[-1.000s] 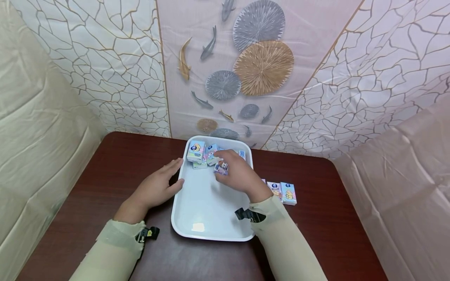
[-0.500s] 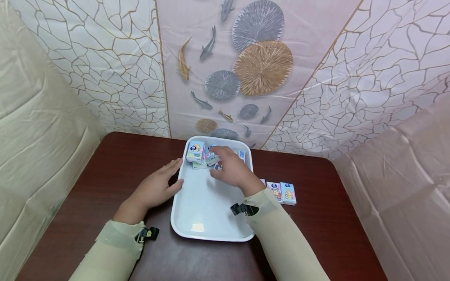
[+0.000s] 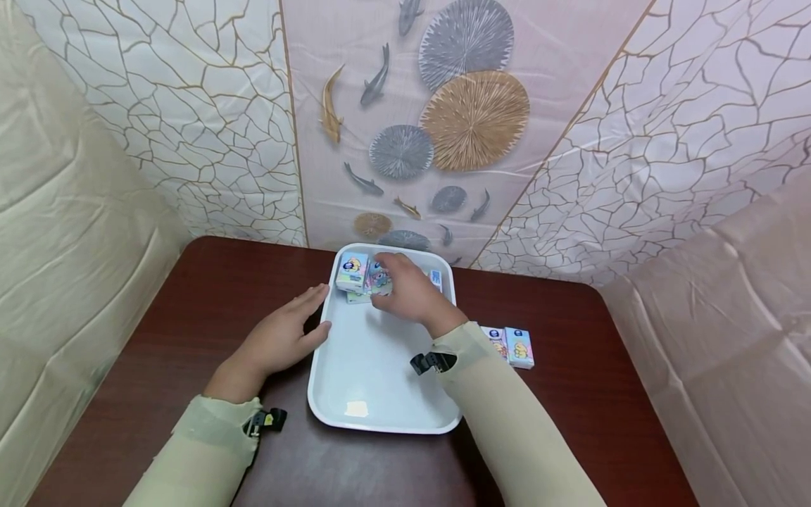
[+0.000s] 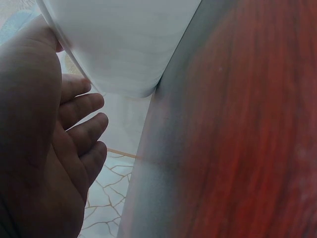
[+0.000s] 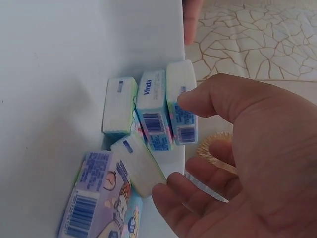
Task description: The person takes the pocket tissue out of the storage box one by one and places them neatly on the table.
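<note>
A white tray (image 3: pixel 361 366) stands on the table with several small tissue packs heaped at its far end. My left hand (image 3: pixel 279 341) is at the tray's left rim, fingers extended. Over the heap, my right hand (image 3: pixel 415 289) has thumb and fingers spread apart around a blue-pink tissue pack (image 3: pixel 379 279); whether it touches the pack, I cannot tell. Left of that lies a blue-yellow tissue pack (image 3: pixel 352 270). The right wrist view shows a "Vinda" tissue pack (image 5: pixel 152 109) among pale ones and a lilac tissue pack (image 5: pixel 94 198) nearer the camera. My right hand hides part of the heap in the head view.
Outside the tray, to its right, tissue packs lie in a row on the dark wooden table (image 3: pixel 570 408), with a blue tissue pack (image 3: pixel 519 348) at the end. A patterned curtain (image 3: pixel 405 141) hangs behind the table.
My right hand has moved left and slightly farther away across the heap, from over the lilac pack to the blue-pink one. My left hand has stayed at the rim.
</note>
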The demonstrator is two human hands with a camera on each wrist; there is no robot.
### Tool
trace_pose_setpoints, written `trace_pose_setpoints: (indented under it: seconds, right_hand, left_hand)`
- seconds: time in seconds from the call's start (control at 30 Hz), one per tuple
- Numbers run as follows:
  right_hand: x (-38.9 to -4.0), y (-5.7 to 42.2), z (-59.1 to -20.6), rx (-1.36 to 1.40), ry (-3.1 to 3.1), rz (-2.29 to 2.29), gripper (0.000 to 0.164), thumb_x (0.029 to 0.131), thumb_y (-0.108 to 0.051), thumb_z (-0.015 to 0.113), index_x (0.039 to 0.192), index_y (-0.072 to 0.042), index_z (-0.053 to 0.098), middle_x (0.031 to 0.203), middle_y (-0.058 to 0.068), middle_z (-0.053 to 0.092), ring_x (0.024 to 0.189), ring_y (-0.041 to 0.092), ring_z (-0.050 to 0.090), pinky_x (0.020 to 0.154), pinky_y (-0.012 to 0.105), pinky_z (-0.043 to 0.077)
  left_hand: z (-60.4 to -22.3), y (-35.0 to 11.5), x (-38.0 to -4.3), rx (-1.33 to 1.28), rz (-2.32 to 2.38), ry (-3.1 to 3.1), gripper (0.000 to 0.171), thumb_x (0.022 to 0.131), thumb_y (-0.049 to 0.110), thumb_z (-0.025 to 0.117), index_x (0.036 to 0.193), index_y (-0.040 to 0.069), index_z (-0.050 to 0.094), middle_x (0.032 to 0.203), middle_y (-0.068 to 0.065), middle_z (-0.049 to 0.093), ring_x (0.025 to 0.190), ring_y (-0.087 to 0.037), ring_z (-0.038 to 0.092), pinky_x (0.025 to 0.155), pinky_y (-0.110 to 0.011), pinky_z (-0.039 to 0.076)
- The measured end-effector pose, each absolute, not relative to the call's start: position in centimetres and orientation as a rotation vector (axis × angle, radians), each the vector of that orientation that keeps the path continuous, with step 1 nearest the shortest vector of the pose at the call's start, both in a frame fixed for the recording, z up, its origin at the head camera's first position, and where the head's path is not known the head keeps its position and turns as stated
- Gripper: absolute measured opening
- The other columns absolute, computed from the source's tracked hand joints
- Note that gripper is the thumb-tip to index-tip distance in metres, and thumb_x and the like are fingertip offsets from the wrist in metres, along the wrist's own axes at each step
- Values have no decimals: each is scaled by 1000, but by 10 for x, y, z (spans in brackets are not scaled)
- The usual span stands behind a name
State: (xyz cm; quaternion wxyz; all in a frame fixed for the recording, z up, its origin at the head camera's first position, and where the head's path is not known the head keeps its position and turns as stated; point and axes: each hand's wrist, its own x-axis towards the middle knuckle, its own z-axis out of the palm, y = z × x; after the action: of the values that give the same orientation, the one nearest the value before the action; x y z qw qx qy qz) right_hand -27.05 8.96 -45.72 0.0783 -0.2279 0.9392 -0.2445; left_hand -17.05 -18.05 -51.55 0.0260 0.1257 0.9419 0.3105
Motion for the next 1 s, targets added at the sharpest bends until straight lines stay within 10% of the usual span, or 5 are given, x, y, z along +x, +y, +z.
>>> trace_pose_setpoints:
  seconds: [1.0]
  right_hand:
    - [-287, 58, -459, -649, 2825, -683, 94, 94, -33, 92, 172, -9, 44, 168, 14, 53, 145, 29, 61, 128, 48, 51]
  left_hand:
    - [-519, -183, -171, 418, 946, 2926, 76, 115, 43, 60, 180, 18, 30, 184, -17, 34, 170, -41, 37, 132, -66, 41]
